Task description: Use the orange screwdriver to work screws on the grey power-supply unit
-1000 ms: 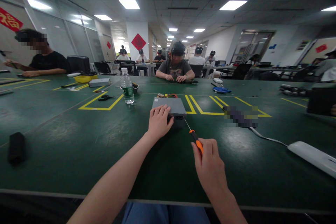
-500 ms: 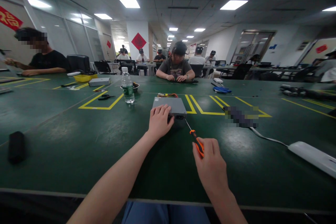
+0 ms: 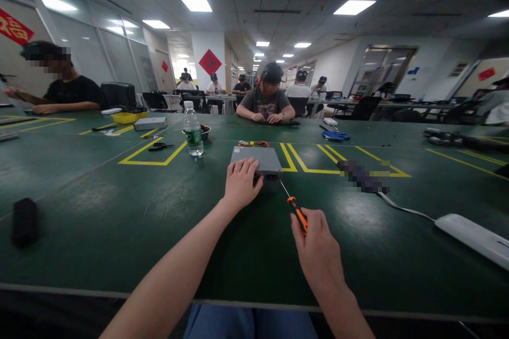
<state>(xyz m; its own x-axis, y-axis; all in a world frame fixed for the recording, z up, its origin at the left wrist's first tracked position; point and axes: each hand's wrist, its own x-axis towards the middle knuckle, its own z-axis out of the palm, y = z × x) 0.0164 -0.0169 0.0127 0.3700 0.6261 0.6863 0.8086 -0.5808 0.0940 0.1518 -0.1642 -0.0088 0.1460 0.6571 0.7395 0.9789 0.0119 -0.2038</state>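
A flat grey metal box (image 3: 259, 159) lies on the green table (image 3: 119, 222) straight ahead, with coloured wires at its far edge. My left hand (image 3: 240, 184) rests on its near left corner, fingers curled over the top. My right hand (image 3: 318, 246) is closed round the orange-and-black handle of a screwdriver (image 3: 296, 212). The thin shaft points up and left, and its tip meets the box's near right face.
A water bottle (image 3: 193, 131) stands left of the box beside scissors (image 3: 159, 146). A white power strip (image 3: 471, 237) with its cable lies to the right. A black block (image 3: 24, 221) sits at far left. A person (image 3: 267, 100) works opposite, others sit at the left and behind.
Almost nothing has moved. My right hand has shifted very slightly with the screwdriver, whose tip stays at the box. My left hand stays on the box.
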